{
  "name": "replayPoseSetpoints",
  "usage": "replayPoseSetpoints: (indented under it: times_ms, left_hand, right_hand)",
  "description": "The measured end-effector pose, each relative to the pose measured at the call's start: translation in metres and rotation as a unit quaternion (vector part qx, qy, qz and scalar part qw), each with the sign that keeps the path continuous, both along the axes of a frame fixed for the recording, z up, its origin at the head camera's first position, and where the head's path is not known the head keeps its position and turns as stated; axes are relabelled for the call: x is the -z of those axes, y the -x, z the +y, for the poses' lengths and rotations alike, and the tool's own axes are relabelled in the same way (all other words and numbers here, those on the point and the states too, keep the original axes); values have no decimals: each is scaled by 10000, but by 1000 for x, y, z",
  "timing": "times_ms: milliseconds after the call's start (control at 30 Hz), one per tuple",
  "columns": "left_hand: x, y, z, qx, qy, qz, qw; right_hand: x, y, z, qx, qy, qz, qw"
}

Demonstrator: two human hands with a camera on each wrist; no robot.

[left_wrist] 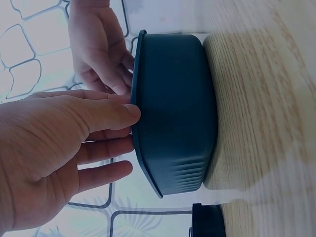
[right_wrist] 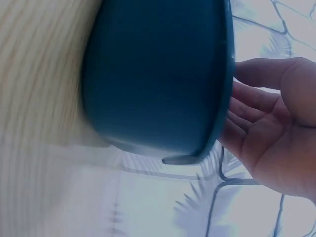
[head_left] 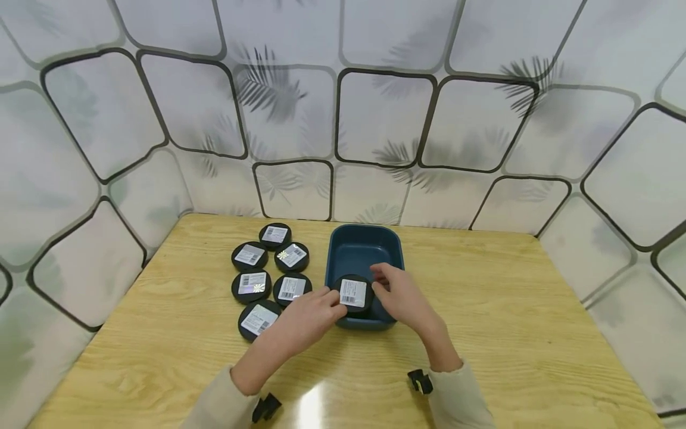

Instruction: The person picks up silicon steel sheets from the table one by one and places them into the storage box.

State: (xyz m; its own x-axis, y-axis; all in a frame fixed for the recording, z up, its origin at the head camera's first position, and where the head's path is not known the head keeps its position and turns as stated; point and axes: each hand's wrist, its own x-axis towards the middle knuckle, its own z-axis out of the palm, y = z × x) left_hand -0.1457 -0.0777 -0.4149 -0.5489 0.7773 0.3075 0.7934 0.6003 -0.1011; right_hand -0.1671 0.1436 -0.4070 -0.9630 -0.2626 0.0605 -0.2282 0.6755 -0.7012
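Patterned wall point(head_left: 386, 119): Rises behind and at both sides, pale, printed with dark-outlined rounded blocks and grey fern fronds.
Wooden table point(head_left: 525, 310): Runs back to the wall, yellowish and grained, with a patch of glare low in the head view.
Blue bin point(head_left: 351, 256): Sits upright on the table, dark, round-cornered, with a thin lip.
Beige sleeves point(head_left: 461, 396): Cover the forearms, stopping short of the wrists.
Left hand point(head_left: 308, 316): Lies over the bin's left side, with fingertips at the left edge of the labelled disc point(head_left: 353, 293); in the left wrist view, outer fingers nearly straight and thumb at the lip. Cannot tell whether grasping or only touching.
Right hand point(head_left: 402, 298): Hangs over the bin's right side, released, with fingers loosely bent near the disc's right edge.
Labelled disc: Black, face up between both hands, within the bin's outline toward the near end. Cannot tell whether resting on the bottom.
Six black discs point(head_left: 251, 286): Lie left of the bin in two staggered columns, close together, the nearest just beside the left hand.
Black clips point(head_left: 420, 381): One beside each sleeve.
White labels point(head_left: 275, 234): Face up on every disc, printed with barcodes, two catching bright starry glints.
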Motion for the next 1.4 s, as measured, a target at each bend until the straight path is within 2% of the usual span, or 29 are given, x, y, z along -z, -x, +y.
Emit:
replayPoseSetpoints:
  times_ms: [133, 333, 433, 533, 800, 900, 1033, 1167, 1400]
  left_hand:
    - [-2, 0, 2, -22, 86, -43, 10000]
    - [-2, 1, 3, -46, 148, -70, 9999]
    - [-1, 1, 3, -12, 132, -8, 9999]
    - [-1, 1, 2, -23, 103, 10, 9999]
    - [1, 0, -1, -40, 37, 8, 10000]
    - [2, -1, -1, -31, 26, -5, 10000]
    - [2, -1, -1, -36, -18, 16, 10000]
    - [0, -1, -1, -38, -57, 9, 10000]
    - [-2, 1, -5, -185, -181, -381, 9989]
  right_hand:
    - [0, -11, 8, -102, -566, 396, 9976]
    - [5, -28, 20, -426, -1398, 1104, 9831]
    - [6, -34, 27, -587, -1757, 1258, 9746]
    - [6, -37, 33, -801, -1995, 1229, 9689]
    - [5, -36, 41, -1615, -1720, 1153, 9649]
    - [6, -35, 42, -1791, -1605, 1046, 9650]
    - [7, -35, 44, -1864, -1590, 951, 9649]
    - [6, -35, 43, -1866, -1653, 1066, 9625]
    - [9, -37, 43, -1778, -1662, 1150, 9631]
